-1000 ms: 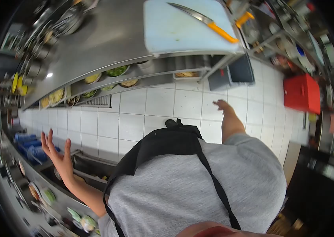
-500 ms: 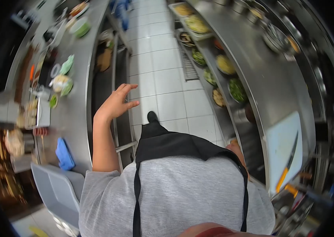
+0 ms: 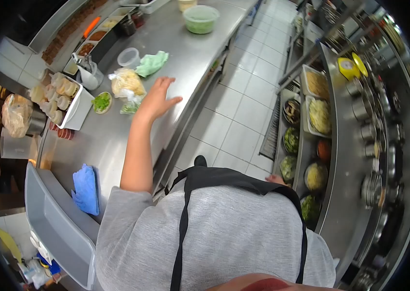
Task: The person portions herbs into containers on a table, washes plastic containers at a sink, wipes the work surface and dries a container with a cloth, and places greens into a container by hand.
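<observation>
My left hand [image 3: 159, 99] reaches out over the edge of the steel counter [image 3: 113, 138], fingers spread and holding nothing. Closest to it are a plastic bag of pale yellow food [image 3: 128, 83], a smaller bag with something green [image 3: 130, 107] and a crumpled light green cloth [image 3: 152, 63]. A small bowl of chopped greens [image 3: 102, 103] and a round transparent tub [image 3: 129, 57] stand a little farther left. My right hand [image 3: 277, 180] shows only in part beyond the black apron, near the right-hand shelves; its fingers are too hidden to read.
Along the left counter lie a blue cloth [image 3: 86, 189], a white bin of sauce bottles [image 3: 76, 109] and a green-filled tub [image 3: 201, 20]. A grey plastic bin [image 3: 62, 233] stands at lower left. Food containers line the right shelf [image 3: 307, 160]. A tiled aisle [image 3: 219, 116] runs between.
My view has swung left, bringing the left counter nearer the middle. My left hand, still open, now appears over the counter edge. The cutting board and knife on the right are out of view.
</observation>
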Motion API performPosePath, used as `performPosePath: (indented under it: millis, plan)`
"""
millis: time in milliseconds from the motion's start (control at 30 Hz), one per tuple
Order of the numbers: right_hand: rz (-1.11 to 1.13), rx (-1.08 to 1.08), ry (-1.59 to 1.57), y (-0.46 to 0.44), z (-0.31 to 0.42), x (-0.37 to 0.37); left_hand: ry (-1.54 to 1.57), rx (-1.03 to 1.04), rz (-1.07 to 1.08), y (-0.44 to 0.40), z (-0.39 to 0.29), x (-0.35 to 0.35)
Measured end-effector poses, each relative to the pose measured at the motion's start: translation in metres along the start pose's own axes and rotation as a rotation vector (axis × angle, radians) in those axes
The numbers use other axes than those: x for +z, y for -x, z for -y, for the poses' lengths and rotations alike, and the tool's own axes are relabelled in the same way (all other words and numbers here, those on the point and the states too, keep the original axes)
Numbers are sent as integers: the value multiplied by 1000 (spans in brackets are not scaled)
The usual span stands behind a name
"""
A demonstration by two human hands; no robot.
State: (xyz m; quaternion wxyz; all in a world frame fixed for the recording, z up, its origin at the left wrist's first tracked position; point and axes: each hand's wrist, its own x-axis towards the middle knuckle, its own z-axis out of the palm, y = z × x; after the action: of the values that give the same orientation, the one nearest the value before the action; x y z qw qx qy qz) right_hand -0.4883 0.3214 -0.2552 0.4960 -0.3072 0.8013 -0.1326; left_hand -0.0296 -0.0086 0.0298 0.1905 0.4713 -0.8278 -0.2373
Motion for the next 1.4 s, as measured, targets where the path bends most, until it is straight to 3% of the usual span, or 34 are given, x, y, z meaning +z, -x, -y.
performPosePath:
  millis: [67, 233, 333, 367, 433, 467, 500, 533, 600, 667, 767, 833, 900, 967, 1033, 1067, 1100, 1167, 1233, 1267, 1300, 1333, 1400]
  plan:
    - [-32, -102, -41, -48, 76, -6, -135, -132, -225, -41, 41, 1]
    - [1, -522, 66, -86, 286, -13, -347, -378, -248, -111, 95, 0]
    - [215, -543, 47, -93, 377, -8, -515, -399, -265, -143, 127, 35]
    - [254, -555, 77, -90, 402, -6, -461, -347, -362, -151, 121, 50]
    - [461, -670, -51, -82, 454, -6, -73, -288, -297, -157, 75, 62]
    - [543, -707, -84, -76, 481, -10, 28, -133, -184, -166, 70, 82]
    - [577, -713, -64, -79, 506, -17, 235, 14, -297, -167, 57, 107]
    - [620, -779, -42, -85, 530, -25, 383, -4, -167, -171, 37, 104]
    - [704, -846, 18, -86, 576, -46, 514, -151, -316, -171, 9, 89]
    - [421, -1247, 312, -76, 625, -54, 548, -259, -461, -178, 9, 69]
    - [647, -1405, 266, -81, 666, -43, 662, -237, -596, -178, 1, 48]
    - [780, -1333, 295, -93, 693, -37, 969, -181, -583, -181, -20, 33]
    - [767, -1542, 399, -103, 720, -29, 884, -305, -606, -170, -29, 16]
    - [721, -1605, 403, -101, 742, -20, 327, -400, -915, -150, -26, 5]
    - [555, -1696, 554, -113, 759, -15, -9, -562, -1020, -110, -10, -1]
    - [500, -1779, 722, -127, 763, -12, 10, -663, -1087, -87, -3, 3]
    - [501, -1786, 721, -123, 765, -10, 33, -761, -1155, -65, 3, 6]
    - [753, -1630, 704, -107, 763, -3, -80, -897, -1195, -27, -8, 8]
    - [756, -1683, 743, -100, 769, 2, 80, -1250, -940, 10, -35, 16]
    - [767, -1672, 664, -98, 774, 3, 81, -1304, -586, 47, -37, 41]
    - [774, -1667, 580, -97, 782, 4, 320, -1420, -301, 66, -51, 63]
    - [758, -1667, 581, -99, 793, 3, 452, -1341, -18, 104, -54, 107]
    - [408, -1803, 401, -113, 814, -10, 542, -1163, 478, 242, -24, 337]
